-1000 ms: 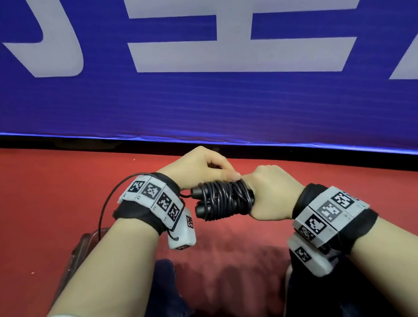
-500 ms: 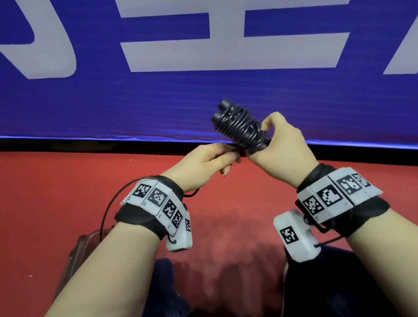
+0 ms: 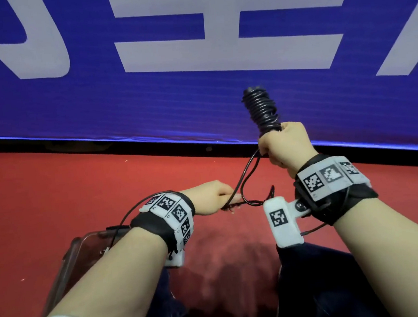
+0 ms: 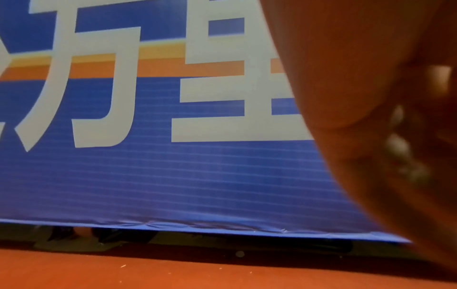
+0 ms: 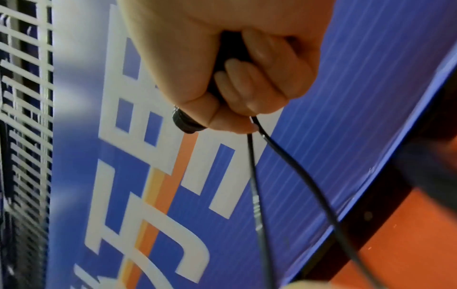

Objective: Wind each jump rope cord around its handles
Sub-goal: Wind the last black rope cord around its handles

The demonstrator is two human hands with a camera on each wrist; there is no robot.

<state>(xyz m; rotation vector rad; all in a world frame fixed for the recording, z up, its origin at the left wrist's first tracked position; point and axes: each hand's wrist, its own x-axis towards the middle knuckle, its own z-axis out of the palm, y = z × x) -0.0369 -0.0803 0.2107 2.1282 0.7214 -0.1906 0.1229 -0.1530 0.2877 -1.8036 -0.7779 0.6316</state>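
My right hand (image 3: 281,147) grips the lower end of the black jump rope handles (image 3: 262,110), held upright with the cord wound tightly round them. In the right wrist view the fingers (image 5: 247,78) curl round the handles (image 5: 188,123). A loose loop of black cord (image 3: 247,177) hangs from the fist down to my left hand (image 3: 213,195), which pinches it lower and to the left. Two strands of the cord (image 5: 272,176) run down from the right fist. The left wrist view shows only a blurred part of the hand (image 4: 371,97).
A blue banner (image 3: 197,96) with large white characters stands close ahead, its lower edge just above the red floor (image 3: 54,192). A clear plastic chair edge (image 3: 70,259) shows at my left. My dark-trousered knees (image 3: 323,287) are below.
The right hand has lifted the wound handles up and to the right, turning them upright. The left hand dropped lower and drew out a loop of loose cord between the two hands.
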